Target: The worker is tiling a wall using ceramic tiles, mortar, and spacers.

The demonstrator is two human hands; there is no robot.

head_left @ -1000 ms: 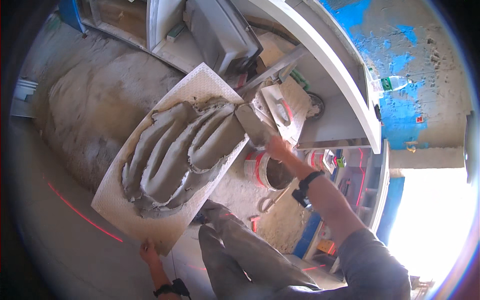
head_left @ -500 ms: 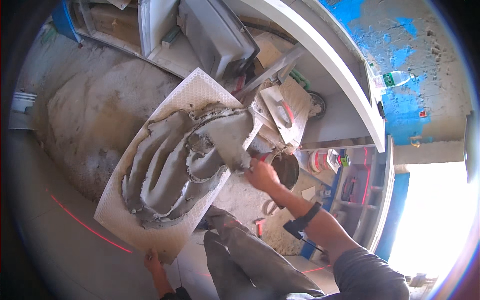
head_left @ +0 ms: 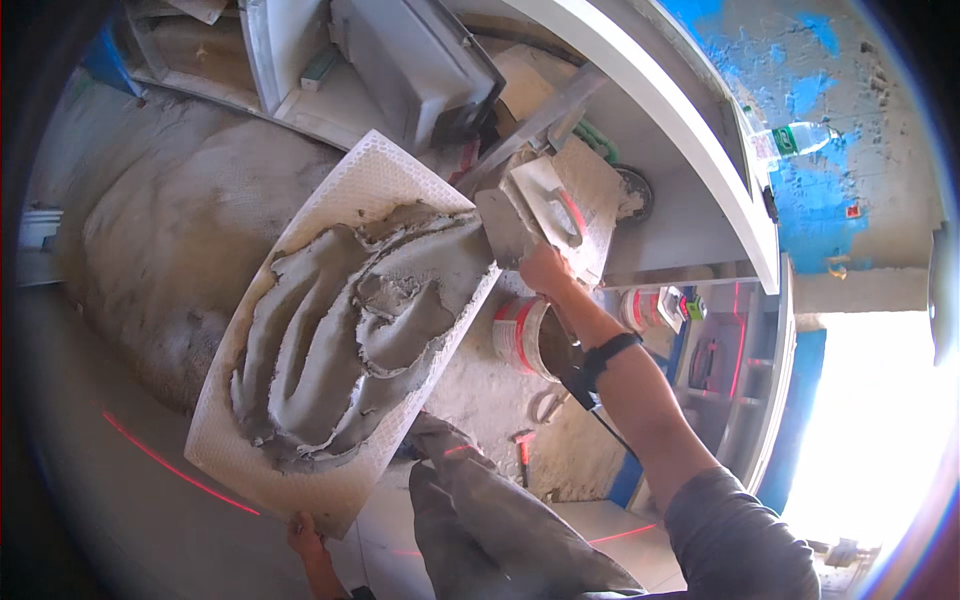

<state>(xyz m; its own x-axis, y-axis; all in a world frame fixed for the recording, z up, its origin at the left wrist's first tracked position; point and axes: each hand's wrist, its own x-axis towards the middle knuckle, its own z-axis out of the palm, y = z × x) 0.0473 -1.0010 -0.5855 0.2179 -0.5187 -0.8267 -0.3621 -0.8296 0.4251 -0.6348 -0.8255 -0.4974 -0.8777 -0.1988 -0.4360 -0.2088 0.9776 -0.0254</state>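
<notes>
A large tile (head_left: 335, 180), its pale back patterned with small cells, lies tilted before me, under a thick, ridged layer of grey mortar (head_left: 330, 330). My left hand (head_left: 303, 533) is closed on the tile's near lower edge. Beyond the tile's right edge, my right hand (head_left: 547, 270) grips a trowel, handle hidden in the fist. Its grey blade (head_left: 500, 228) points away from me, beside the mortar's far right end. Just past that hand, a flat float (head_left: 540, 195) with a red handle rests on a dusty board (head_left: 590, 200).
Below my right forearm stands a red and white bucket (head_left: 515, 335). A red-handled hammer (head_left: 523, 455) lies on the floor near my knee. Cabinet frames (head_left: 640, 90) curve along the far side and right, with a plastic bottle (head_left: 800, 140) on top. A dusty floor patch (head_left: 190, 220) is at left.
My right hand has moved away and right with the trowel, lifting its blade off the mortar toward the float. The bucket shows more. My left hand stays at the tile's edge.
</notes>
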